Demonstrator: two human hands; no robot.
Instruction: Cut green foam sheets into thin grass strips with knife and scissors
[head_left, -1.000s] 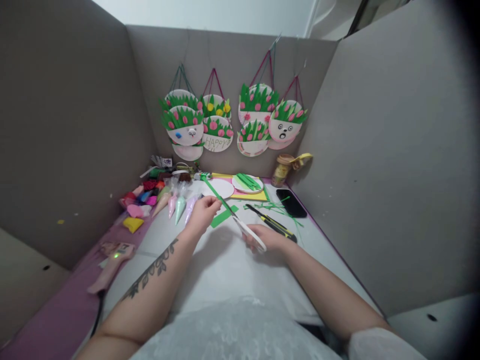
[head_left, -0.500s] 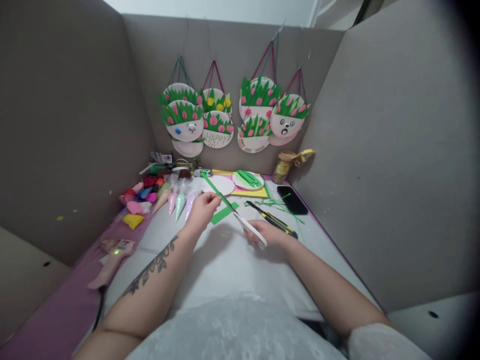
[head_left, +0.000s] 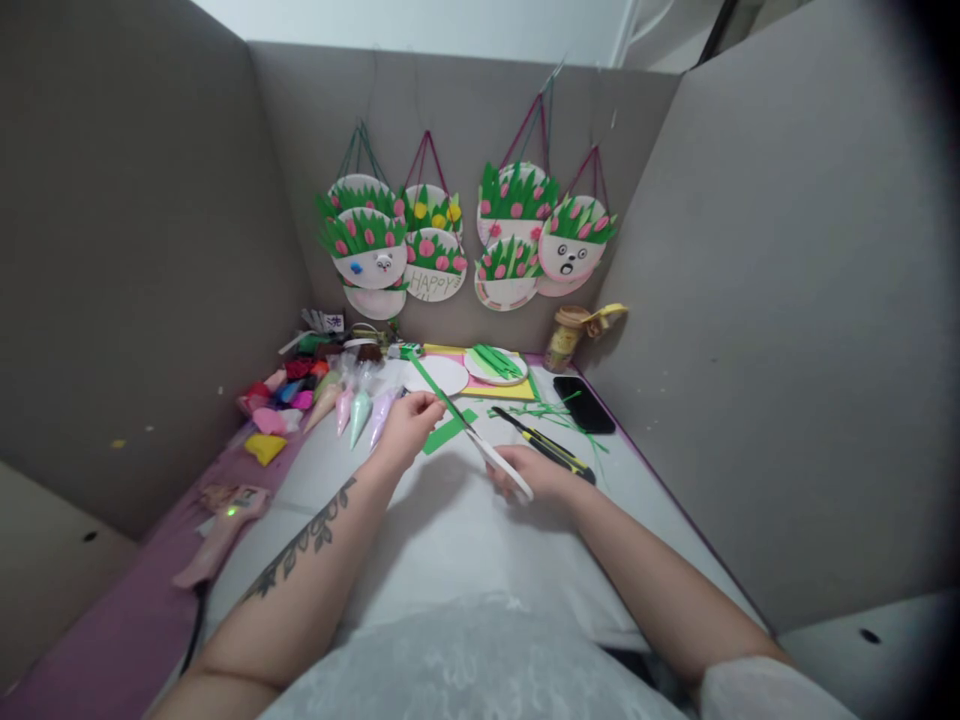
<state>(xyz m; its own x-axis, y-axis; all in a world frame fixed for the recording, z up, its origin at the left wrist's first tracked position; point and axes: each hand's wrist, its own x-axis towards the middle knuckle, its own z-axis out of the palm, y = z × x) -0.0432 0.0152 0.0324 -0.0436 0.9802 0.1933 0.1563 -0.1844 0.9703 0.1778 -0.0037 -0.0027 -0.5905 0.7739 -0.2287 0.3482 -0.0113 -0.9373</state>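
Note:
My left hand (head_left: 409, 428) pinches a long narrow strip of green paper (head_left: 433, 385) that slants up and away to the left. My right hand (head_left: 534, 473) is closed on white-handled scissors (head_left: 501, 464), their blades pointing up-left along the strip. Both hands hover over the white table top (head_left: 450, 530). A small green paper offcut (head_left: 448, 432) lies on the table just beyond the hands.
A utility knife (head_left: 546, 445), black phone (head_left: 583, 404), green paper slivers, paper plates (head_left: 442, 375), piping bags (head_left: 360, 412), coloured clay lumps (head_left: 281, 395) and a jar (head_left: 562, 340) crowd the far table. Decorated plate crafts (head_left: 450, 245) hang on the back wall. Grey partitions enclose three sides.
Both hands stay in nearly the same place with the strip and scissors. The view tilted up slightly and then back down.

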